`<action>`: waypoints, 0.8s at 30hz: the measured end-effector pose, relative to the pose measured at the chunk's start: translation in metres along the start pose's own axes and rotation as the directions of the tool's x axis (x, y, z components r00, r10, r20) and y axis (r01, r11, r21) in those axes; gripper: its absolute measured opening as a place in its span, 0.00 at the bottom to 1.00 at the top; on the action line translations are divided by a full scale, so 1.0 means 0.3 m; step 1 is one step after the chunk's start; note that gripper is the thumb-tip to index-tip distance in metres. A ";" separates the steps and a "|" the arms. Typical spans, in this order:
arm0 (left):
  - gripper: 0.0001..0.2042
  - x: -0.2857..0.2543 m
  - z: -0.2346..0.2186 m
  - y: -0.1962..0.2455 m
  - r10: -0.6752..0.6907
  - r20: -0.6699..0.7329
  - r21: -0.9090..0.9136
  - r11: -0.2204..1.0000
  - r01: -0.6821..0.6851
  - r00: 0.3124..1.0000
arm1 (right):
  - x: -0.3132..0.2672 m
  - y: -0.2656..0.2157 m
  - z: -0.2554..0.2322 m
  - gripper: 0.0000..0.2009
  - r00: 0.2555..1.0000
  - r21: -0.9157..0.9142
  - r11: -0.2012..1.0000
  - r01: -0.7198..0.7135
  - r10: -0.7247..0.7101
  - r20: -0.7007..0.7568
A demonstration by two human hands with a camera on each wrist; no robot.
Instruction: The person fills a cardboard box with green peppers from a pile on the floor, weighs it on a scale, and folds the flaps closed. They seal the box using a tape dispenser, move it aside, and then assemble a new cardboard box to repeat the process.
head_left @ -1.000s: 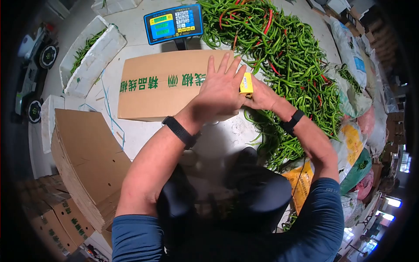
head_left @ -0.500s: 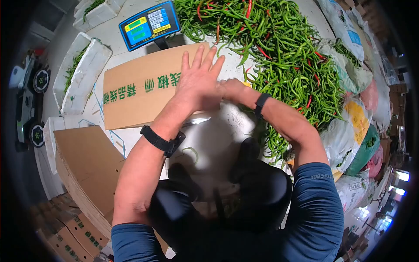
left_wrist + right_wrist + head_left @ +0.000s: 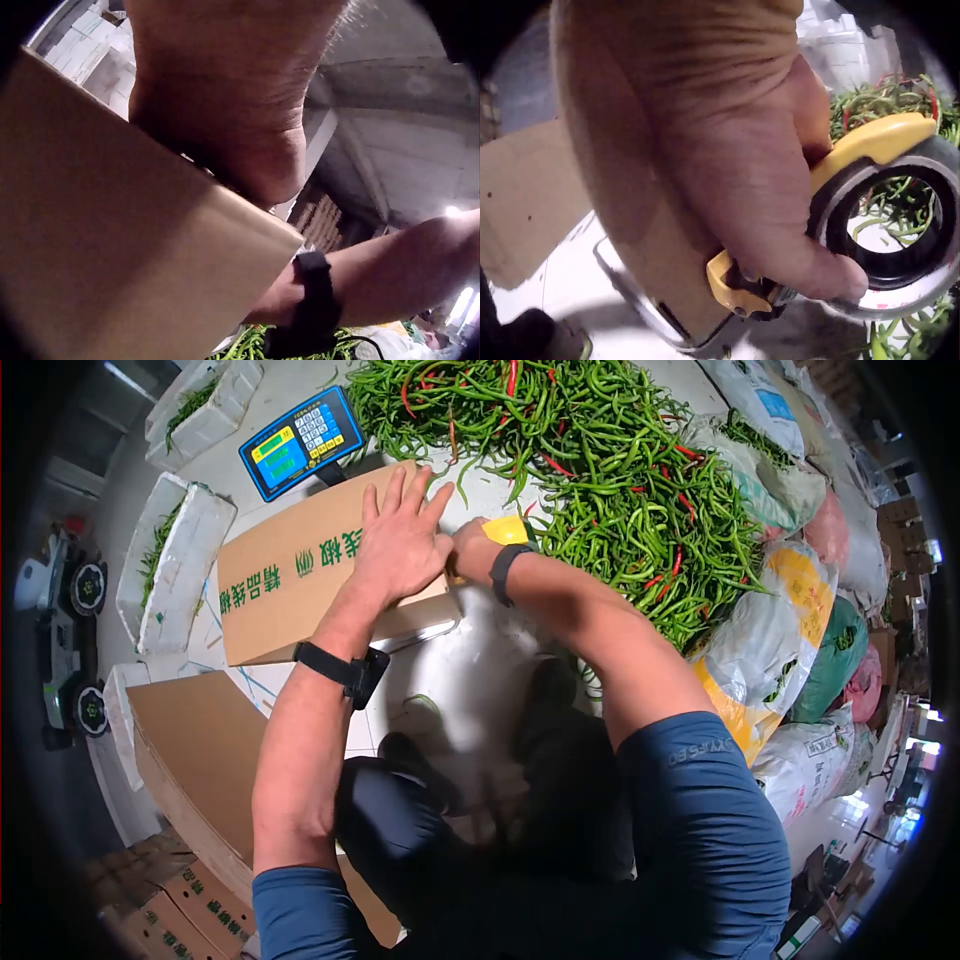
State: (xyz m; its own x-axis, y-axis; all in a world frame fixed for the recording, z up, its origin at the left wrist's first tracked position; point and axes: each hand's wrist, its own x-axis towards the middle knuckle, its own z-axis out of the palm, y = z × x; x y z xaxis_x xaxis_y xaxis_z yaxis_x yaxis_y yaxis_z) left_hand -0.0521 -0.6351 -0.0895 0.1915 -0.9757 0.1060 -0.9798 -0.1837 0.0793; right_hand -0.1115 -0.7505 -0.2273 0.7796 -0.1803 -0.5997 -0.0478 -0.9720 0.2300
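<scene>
A closed cardboard box (image 3: 290, 565) with green printing lies on a metal-edged platform. My left hand (image 3: 400, 545) rests on its top near the right end, fingers straight and spread. In the left wrist view, the box (image 3: 135, 225) fills the lower left, with the left hand (image 3: 225, 97) over its edge. Against the box's right end, my right hand (image 3: 475, 548) grips a yellow tape dispenser (image 3: 506, 530). The right wrist view shows the right hand (image 3: 727, 142) curled round the dispenser (image 3: 885, 142), its thumb by the tape roll (image 3: 922, 296) and its yellow front end at the box.
A scale display (image 3: 303, 442) stands behind the box. Green and red chillies (image 3: 620, 490) lie heaped to the right, beside filled sacks (image 3: 775, 630). White foam boxes (image 3: 168, 575) are at the left, and flat cardboard (image 3: 205, 750) stands at the lower left.
The view has shifted, with the box and scale now further left. My right hand has turned with the dispenser and come to the box's right end; my left hand stays spread on top.
</scene>
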 end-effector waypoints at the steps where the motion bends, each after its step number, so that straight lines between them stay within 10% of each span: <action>1: 0.34 0.000 -0.005 -0.008 0.001 0.006 -0.012 1.000 -0.001 1.000 | 0.008 -0.035 0.048 0.19 0.998 -0.125 0.992 0.010 -0.017 -0.055; 6: 0.33 -0.017 -0.022 -0.044 0.008 0.050 -0.079 0.997 -0.004 0.999 | 0.033 -0.093 0.311 0.11 0.991 0.309 0.942 0.134 -0.135 -0.019; 9: 0.32 -0.004 -0.054 -0.090 -0.071 -0.070 -0.389 0.921 0.039 0.995 | -0.241 -0.024 0.282 0.12 0.934 0.630 0.727 0.272 -0.358 0.011; 13: 0.34 -0.094 -0.134 -0.244 -0.144 -0.073 -0.225 0.966 0.125 0.987 | -0.436 -0.172 0.350 0.14 0.891 0.802 0.490 0.342 -0.440 -0.112; 14: 0.34 -0.134 -0.142 -0.323 -0.180 -0.058 -0.241 0.957 0.162 0.982 | -0.537 -0.275 0.293 0.12 0.988 0.776 0.619 0.122 0.002 -0.156; 15: 0.34 -0.186 -0.153 -0.407 -0.248 -0.040 -0.212 0.949 0.234 0.968 | -0.582 -0.322 0.261 0.12 0.873 0.757 0.640 -0.133 0.438 -0.216; 16: 0.34 -0.243 -0.163 -0.487 -0.315 -0.023 -0.180 0.935 0.306 0.949 | -0.329 -0.270 0.315 0.12 0.873 0.757 0.641 -0.131 0.437 -0.218; 17: 0.33 -0.303 -0.172 -0.559 -0.401 -0.012 -0.354 0.858 0.371 0.916 | -0.238 -0.322 0.462 0.11 0.918 0.769 0.593 0.240 0.120 -0.379; 18: 0.32 -0.359 -0.181 -0.604 -0.486 0.013 -0.515 0.746 0.423 0.874 | -0.242 -0.337 0.698 0.11 0.817 0.708 0.419 0.568 -0.184 -0.546; 19: 0.32 -0.400 -0.223 -0.613 -0.558 0.140 -0.677 0.548 0.490 0.818 | -0.054 -0.331 0.940 0.08 0.568 0.531 0.213 0.820 -0.190 -0.801; 20: 0.32 -0.431 -0.219 -0.645 -0.567 0.130 -0.678 0.547 0.491 0.813 | -0.032 -0.257 0.868 0.08 0.560 0.522 0.215 0.825 -0.200 -0.804; 21: 0.34 -0.463 -0.201 -0.688 -0.607 0.097 -0.809 0.413 0.418 0.789 | -0.061 -0.160 0.736 0.12 0.822 0.792 0.314 0.524 0.058 -0.567; 22: 0.35 -0.490 -0.190 -0.731 -0.645 0.075 -0.909 0.268 0.318 0.760 | -0.107 -0.062 0.579 0.16 0.913 0.945 0.299 0.133 0.334 -0.234; 24: 0.36 -0.514 -0.182 -0.801 -0.708 -0.006 -0.990 0.102 0.095 0.706 | -0.118 0.023 0.257 0.29 0.761 0.937 -0.009 0.350 0.586 -0.279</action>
State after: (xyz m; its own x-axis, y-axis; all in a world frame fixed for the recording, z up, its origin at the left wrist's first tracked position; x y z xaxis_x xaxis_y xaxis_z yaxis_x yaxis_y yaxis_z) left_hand 0.1570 -0.4339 -0.0708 0.8292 -0.5585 0.0244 -0.0248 0.0068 0.9997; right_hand -0.1874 -0.7624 -0.2635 0.7391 -0.6649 -0.1080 -0.3121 -0.1959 -0.9297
